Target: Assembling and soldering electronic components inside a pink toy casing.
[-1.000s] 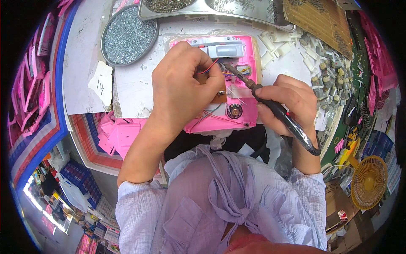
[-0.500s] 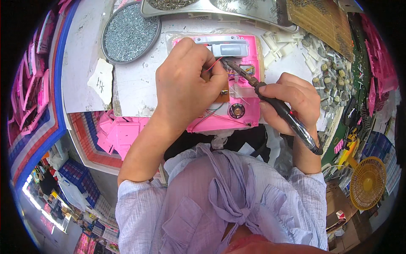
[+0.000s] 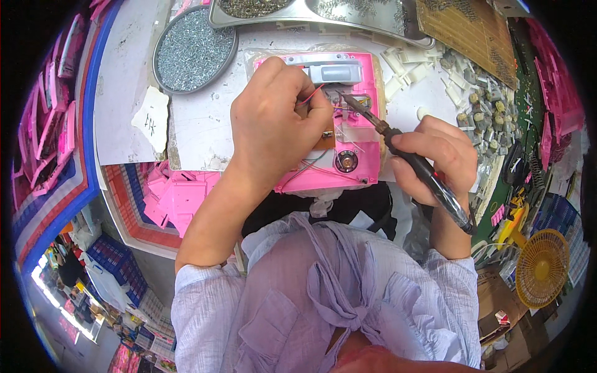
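A pink plastic casing (image 3: 365, 149) lies open on the table, with a grey-blue part (image 3: 336, 73) along its far edge. Inside it are thin wires, an edge of brown circuit board (image 3: 327, 142) and a small round speaker (image 3: 346, 161). My left hand (image 3: 280, 118) rests over the casing's left side, thumb and fingers pinched on a thin red wire (image 3: 312, 95). My right hand (image 3: 438, 158) holds a black soldering iron (image 3: 420, 168) by its handle. Its tip points into the casing, just right of the pinched wire; whether it touches anything is too small to tell.
A round tray of small screws (image 3: 196, 50) stands far left, and a metal tray (image 3: 323, 17) of small parts spans the far edge. White plastic pieces (image 3: 410, 65) and small motors (image 3: 488, 118) lie to the right. Pink panels (image 3: 183, 196) fill a bin at left; a yellow fan (image 3: 542, 268) stands lower right.
My right hand has drawn the soldering iron slightly right and back, its tip moving away from the red wire. The left hand stays nearly still, pinching the wire.
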`<state>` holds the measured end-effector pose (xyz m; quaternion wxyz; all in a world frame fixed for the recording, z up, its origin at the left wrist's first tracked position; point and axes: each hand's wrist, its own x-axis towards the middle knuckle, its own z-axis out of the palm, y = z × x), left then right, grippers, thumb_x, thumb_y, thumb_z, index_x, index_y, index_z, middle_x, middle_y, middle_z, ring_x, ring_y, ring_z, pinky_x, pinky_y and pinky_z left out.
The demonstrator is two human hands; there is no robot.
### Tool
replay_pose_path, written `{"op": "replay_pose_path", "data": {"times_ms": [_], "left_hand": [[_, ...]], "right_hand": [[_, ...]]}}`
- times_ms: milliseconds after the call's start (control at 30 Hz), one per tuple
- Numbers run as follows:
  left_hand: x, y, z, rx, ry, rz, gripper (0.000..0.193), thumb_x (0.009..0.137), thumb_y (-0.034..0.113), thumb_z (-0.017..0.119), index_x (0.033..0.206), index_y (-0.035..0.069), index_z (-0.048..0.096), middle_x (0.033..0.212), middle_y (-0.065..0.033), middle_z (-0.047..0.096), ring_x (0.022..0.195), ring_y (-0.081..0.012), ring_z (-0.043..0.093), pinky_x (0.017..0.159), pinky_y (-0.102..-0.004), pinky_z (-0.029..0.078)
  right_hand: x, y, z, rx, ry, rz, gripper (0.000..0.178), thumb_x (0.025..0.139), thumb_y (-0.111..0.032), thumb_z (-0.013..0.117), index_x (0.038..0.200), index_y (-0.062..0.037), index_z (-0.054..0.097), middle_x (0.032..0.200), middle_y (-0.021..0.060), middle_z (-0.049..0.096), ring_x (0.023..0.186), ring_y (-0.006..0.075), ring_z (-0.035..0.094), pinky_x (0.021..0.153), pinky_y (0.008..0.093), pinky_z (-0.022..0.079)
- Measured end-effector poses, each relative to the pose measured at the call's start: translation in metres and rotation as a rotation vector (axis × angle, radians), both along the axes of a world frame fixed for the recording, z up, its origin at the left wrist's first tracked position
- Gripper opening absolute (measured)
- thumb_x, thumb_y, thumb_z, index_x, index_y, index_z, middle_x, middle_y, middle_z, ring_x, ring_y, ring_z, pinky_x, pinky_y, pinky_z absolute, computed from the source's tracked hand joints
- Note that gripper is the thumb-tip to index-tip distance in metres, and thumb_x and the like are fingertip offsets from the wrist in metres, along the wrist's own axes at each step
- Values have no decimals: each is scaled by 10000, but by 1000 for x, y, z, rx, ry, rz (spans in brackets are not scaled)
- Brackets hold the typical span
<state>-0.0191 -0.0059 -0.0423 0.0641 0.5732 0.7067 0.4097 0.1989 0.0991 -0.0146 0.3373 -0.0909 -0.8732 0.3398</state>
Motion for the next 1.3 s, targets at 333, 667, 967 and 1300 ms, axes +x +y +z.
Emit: {"op": "replay_pose_path", "data": {"times_ms": [333, 667, 967, 1300], "left_hand": [[0, 1, 3, -4, 9, -3, 173, 750, 25, 759, 721, 47, 589, 701, -52, 530, 579, -175, 542, 525, -319, 442], [-1, -13, 23, 2, 66, -10, 226, 732, 54, 804, 907, 55, 663, 794, -88, 591, 654, -269, 602, 567, -365, 506], [12, -13, 26, -237, 147, -535, 295, 766, 58, 797, 1049, 93, 724, 1035, -83, 691, 927, -283, 690, 758, -391, 570], [-21, 8, 24, -158, 156, -914, 190, 727, 86, 804, 901, 73, 729, 1003, -49, 674, 857, -248, 682, 698, -363, 565]], "right_hand": [[16, 2, 3, -10, 1, -64, 342, 711, -1, 803, 1039, -8, 707, 651, 56, 619, 523, 196, 563, 483, 312, 425], [27, 8, 6, 9, 28, -76, 327, 735, -4, 801, 1043, 20, 697, 679, 83, 647, 520, 192, 559, 469, 305, 413], [36, 3, 1, -18, 26, -146, 305, 759, -8, 789, 1052, 8, 708, 709, 78, 663, 546, 167, 554, 490, 286, 411], [44, -4, -2, -83, 22, -232, 330, 756, -8, 800, 1072, 19, 711, 699, 78, 645, 556, 149, 572, 503, 263, 415]]}}
